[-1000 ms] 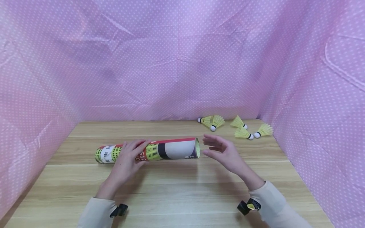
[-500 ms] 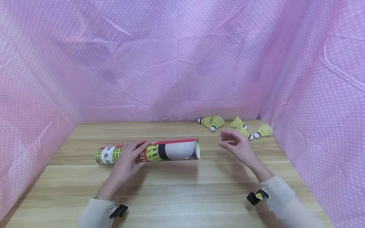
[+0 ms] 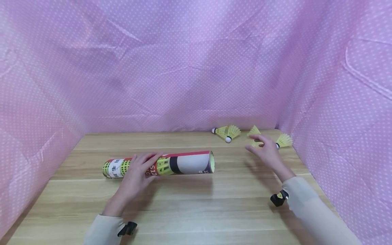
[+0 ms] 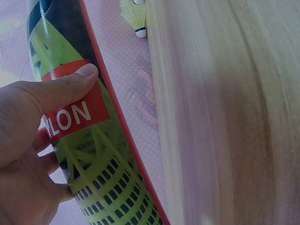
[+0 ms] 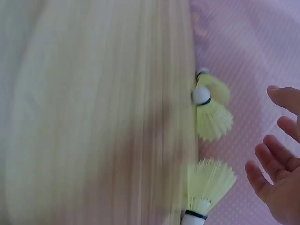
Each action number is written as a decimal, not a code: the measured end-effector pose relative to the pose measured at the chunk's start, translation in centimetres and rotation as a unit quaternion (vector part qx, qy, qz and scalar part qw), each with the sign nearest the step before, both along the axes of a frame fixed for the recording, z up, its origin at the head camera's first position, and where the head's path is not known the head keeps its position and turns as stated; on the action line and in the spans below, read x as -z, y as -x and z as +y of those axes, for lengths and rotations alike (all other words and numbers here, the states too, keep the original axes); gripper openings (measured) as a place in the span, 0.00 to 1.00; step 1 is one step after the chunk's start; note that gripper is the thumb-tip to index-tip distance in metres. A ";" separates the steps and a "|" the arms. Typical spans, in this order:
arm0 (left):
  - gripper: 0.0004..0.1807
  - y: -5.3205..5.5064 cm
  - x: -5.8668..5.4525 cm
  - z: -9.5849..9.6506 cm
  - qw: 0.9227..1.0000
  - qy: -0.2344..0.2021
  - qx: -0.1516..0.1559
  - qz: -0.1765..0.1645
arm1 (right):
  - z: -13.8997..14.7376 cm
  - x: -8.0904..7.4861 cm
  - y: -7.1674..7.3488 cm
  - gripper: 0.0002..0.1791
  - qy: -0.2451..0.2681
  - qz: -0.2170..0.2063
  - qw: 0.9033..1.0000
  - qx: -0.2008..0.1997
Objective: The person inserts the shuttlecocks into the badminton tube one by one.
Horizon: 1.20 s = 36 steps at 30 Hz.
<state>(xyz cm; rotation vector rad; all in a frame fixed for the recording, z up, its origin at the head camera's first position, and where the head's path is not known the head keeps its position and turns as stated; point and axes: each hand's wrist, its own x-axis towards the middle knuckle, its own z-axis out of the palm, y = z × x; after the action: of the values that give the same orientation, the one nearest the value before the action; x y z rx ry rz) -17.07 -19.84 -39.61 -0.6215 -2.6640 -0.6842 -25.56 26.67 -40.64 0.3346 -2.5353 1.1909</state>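
Observation:
My left hand (image 3: pixel 134 175) grips a long printed shuttlecock tube (image 3: pixel 193 163) around its middle. It lies sideways, its uncapped end pointing right. Up close in the left wrist view, the thumb presses across a red label on the tube (image 4: pixel 110 173). My right hand (image 3: pixel 269 154) hovers at the back right with fingers and thumb spread apart, holding nothing. It partly hides yellow shuttlecocks (image 3: pixel 253 130) beneath and behind it, and another shuttlecock (image 3: pixel 284 140) shows just to its right. In the right wrist view the right hand (image 5: pixel 283 199) appears apart from a nearby shuttlecock (image 5: pixel 211 180).
Two more yellow shuttlecocks (image 3: pixel 233 132) overlap near the table's back edge, left of the right hand. Pink dotted cloth (image 3: pixel 190 68) encloses the wooden table (image 3: pixel 196 211) at the back and both sides. A black camera is strapped at each wrist.
My right hand has moved from beside the tube's uncapped end, rightward and away from me, to the shuttlecocks. The left hand and tube have stayed nearly still.

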 end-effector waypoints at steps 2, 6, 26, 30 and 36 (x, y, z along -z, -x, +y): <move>0.50 0.0 0.0 0.0 1.000 0.000 0.000 0.000 | 0.4 0.2 0.6 0.27 -0.031 0.004 0.999 0.008; 0.50 0.0 -0.1 0.0 1.000 0.000 0.002 0.002 | 1.0 0.5 1.8 0.32 -0.089 -0.005 0.996 0.012; 0.49 0.1 0.0 0.1 1.000 -0.002 0.005 -0.002 | 1.3 1.5 3.9 0.39 -0.257 -0.046 0.965 0.031; 0.49 0.0 0.0 0.2 1.000 -0.001 0.003 -0.001 | 1.4 1.6 3.9 0.38 -0.266 -0.042 0.962 0.034; 0.48 -0.2 -0.1 0.3 1.000 -0.001 -0.001 -0.006 | 1.5 2.2 4.1 0.35 -0.278 -0.042 0.959 0.037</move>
<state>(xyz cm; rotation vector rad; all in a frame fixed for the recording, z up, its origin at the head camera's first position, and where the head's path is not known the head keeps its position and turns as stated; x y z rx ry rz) -16.87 -19.59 -39.48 -0.6172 -2.6735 -0.6930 -29.68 28.16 -42.82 0.3147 -2.8922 0.4509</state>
